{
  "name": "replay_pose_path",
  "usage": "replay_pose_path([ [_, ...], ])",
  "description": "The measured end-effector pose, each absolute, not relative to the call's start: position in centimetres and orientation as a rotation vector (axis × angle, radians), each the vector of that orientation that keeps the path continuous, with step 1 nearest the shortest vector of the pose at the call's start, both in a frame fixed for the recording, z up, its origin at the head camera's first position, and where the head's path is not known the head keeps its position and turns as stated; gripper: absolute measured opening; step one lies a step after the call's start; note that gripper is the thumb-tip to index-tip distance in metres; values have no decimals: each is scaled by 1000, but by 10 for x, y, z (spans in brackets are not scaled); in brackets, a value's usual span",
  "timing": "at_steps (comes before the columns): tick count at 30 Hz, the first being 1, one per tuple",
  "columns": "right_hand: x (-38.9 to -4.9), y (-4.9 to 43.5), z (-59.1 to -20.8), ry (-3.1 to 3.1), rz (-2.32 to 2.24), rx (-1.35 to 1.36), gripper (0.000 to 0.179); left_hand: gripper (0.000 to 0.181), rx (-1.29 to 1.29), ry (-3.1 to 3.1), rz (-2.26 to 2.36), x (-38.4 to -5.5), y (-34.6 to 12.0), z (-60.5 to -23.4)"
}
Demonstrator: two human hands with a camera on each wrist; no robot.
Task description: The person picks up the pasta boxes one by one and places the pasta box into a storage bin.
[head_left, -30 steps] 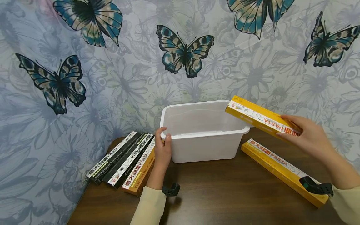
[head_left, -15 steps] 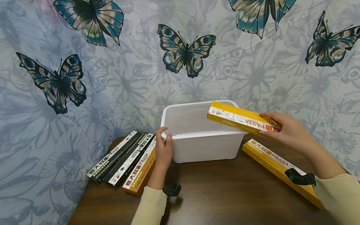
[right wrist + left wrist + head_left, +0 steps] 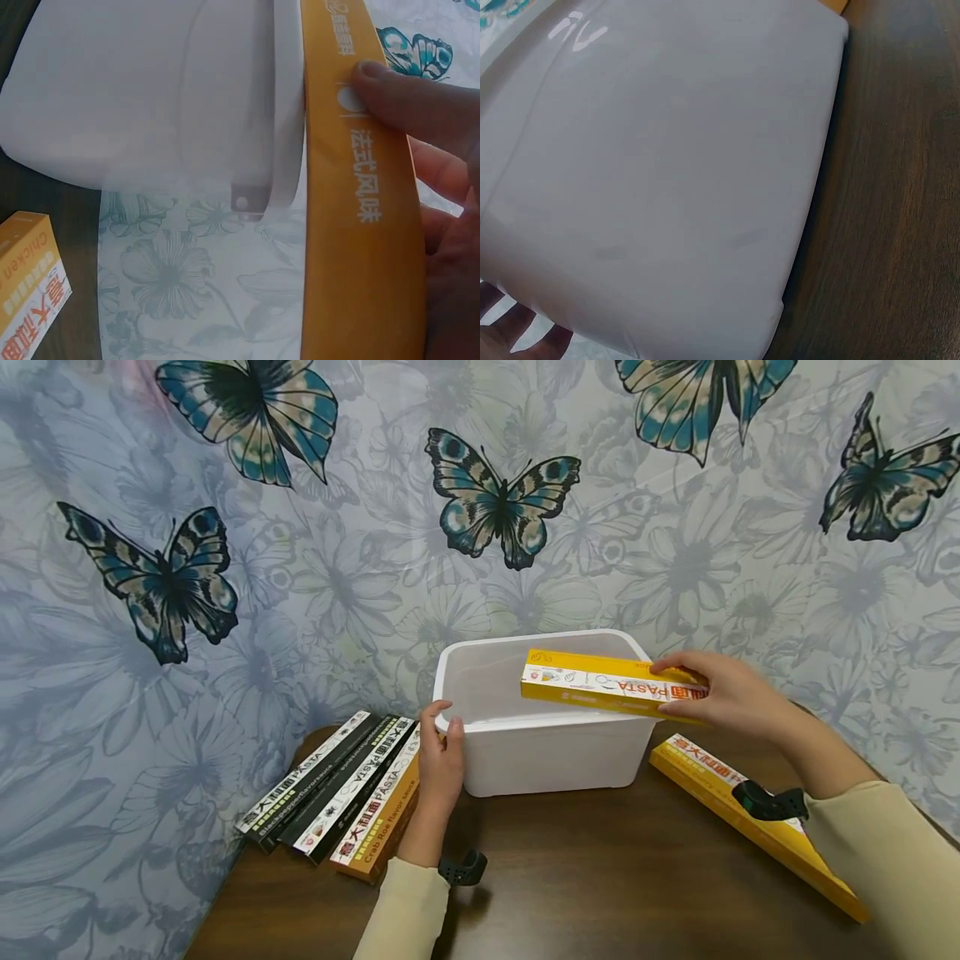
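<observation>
A white plastic bin (image 3: 551, 760) stands on the brown table. My left hand (image 3: 441, 756) grips its rim at the left corner, thumb and fingers on either side; its fingers (image 3: 514, 330) show at the edge of the left wrist view. My right hand (image 3: 716, 693) holds a yellow pasta box (image 3: 592, 685) by its right end, thumb in front and fingers behind. The box lies nearly level over the bin's opening, its right part overlapping the right rim. In the right wrist view the thumb (image 3: 405, 101) presses on the box's orange side (image 3: 360, 247).
Another yellow pasta box (image 3: 735, 802) lies slantwise on the table (image 3: 570, 877), partly under the right forearm. To the left, two black pasta boxes (image 3: 303, 772) and an orange one (image 3: 382, 814) lie side by side. A butterfly-patterned cloth (image 3: 352, 560) rises behind the table.
The right hand has carried the yellow pasta box leftward from beyond the bin's right corner to over its opening, and the box has levelled. The left hand keeps its grip on the rim.
</observation>
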State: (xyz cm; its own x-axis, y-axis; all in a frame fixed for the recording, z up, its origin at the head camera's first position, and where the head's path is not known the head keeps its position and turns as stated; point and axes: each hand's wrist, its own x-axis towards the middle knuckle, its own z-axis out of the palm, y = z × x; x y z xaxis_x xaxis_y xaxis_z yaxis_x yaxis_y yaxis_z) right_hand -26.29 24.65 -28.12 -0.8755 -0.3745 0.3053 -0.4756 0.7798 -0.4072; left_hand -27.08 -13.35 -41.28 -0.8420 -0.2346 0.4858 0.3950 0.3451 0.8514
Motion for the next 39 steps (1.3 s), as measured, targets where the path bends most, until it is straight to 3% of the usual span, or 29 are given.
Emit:
replay_pose_path([
  [17, -271, 262, -276, -2770, 625, 708, 42, 38, -142, -2080, -1536, -270, -134, -413],
  [30, -278, 257, -289, -2694, 904, 509, 28, 38, -153, -2073, -1535, -271, -136, -414],
  [39, -298, 258, -309, -2748, 1160, 559, 41, 40, -165, -2075, -1562, -272, -137, -414],
])
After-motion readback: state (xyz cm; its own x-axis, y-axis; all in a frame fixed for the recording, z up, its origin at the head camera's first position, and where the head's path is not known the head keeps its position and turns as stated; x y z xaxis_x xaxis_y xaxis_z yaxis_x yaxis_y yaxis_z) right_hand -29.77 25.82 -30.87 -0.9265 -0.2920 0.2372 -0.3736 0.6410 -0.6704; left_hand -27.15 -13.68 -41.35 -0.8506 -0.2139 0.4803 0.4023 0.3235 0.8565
